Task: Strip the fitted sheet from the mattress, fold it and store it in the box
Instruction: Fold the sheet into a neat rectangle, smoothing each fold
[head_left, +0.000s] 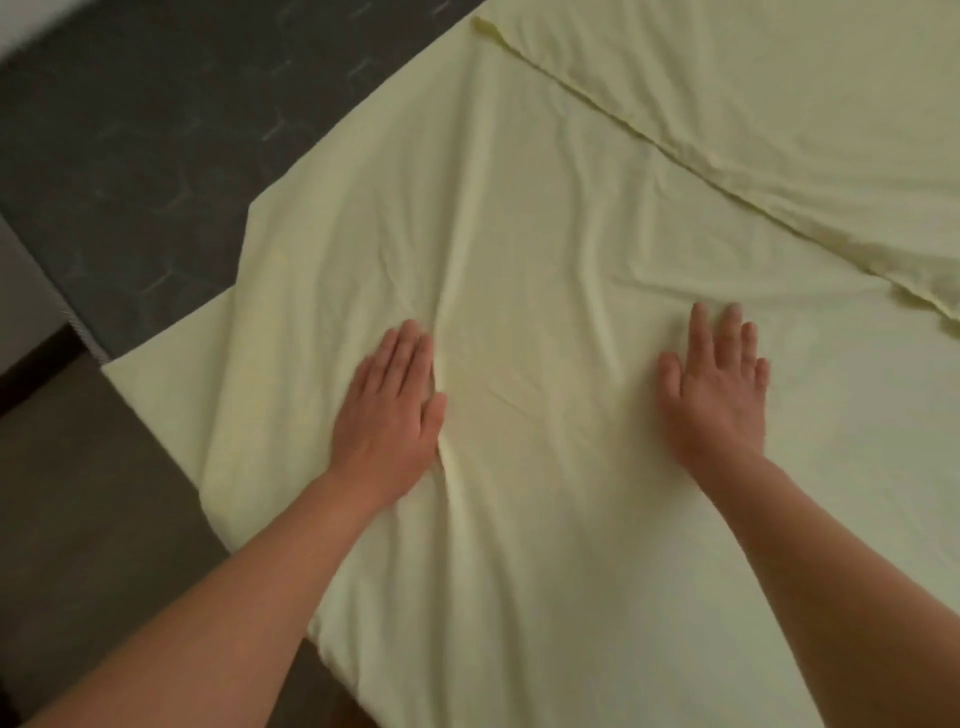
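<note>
Fingers (402, 358) of the left hand (387, 410): straight and closed together, pressed flat, palm down, on the fitted sheet (545, 234); thumb lay close along the inner side, beside a raised crease in the cloth. Fingers (724, 338) of the right hand (719, 387): straight, a little apart, thumb out toward the left of the frame, likewise flat and palm down on the sheet. Neither hand pinched or gripped any cloth. Both hands lay at mid-height in the frame, one left of centre and one right of centre, well apart, with bare forearms entering from the lower corners.

Fitted sheet: pale yellow, lying loose in layers on top of the mattress (156, 130); it filled the centre, right and lower part of the frame. Soft wrinkles ran between and above the hands. One layer's edge ran diagonally from the top centre down to the right edge. A lower layer showed as a strip at the left, beneath the angled upper corner.

Mattress: dark grey, quilted with a faint hexagon pattern, bare in the upper left of the frame; pale piping along its left edge.

Floor (78, 493): dull grey-brown, lower left of the frame.
</note>
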